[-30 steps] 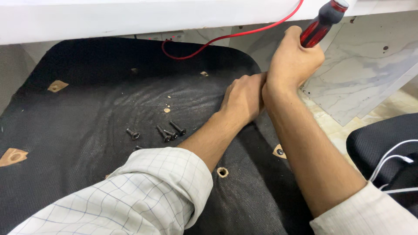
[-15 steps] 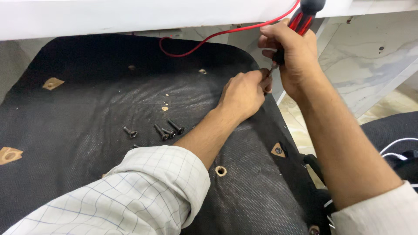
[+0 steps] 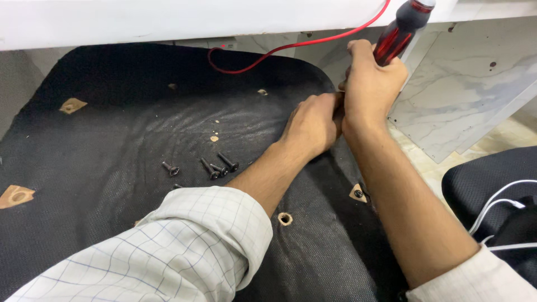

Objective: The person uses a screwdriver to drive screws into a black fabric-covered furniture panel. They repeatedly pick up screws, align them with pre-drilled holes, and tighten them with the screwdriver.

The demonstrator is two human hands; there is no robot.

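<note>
My right hand [image 3: 372, 84] grips a red and black screwdriver handle [image 3: 400, 31], held upright near the right edge of a black fabric-covered panel [image 3: 140, 134]. My left hand [image 3: 313, 123] rests fingers curled on the panel right beside it, touching the right hand; the screwdriver tip and whatever the left fingers pinch are hidden between the hands. Several black screws [image 3: 215, 166] lie loose on the panel to the left of my left forearm.
A red wire [image 3: 268, 53] loops across the panel's far edge under a white ledge [image 3: 168, 19]. Round holes [image 3: 285, 218] and tan cut-outs [image 3: 72, 105] dot the panel. A marbled board [image 3: 464, 95] leans at right; a black mesh seat [image 3: 492, 184] with white cables sits lower right.
The right hand with the screwdriver dipped toward the left hand, then rose slightly; both hands now press together at the panel's right edge. The view shifted a little.
</note>
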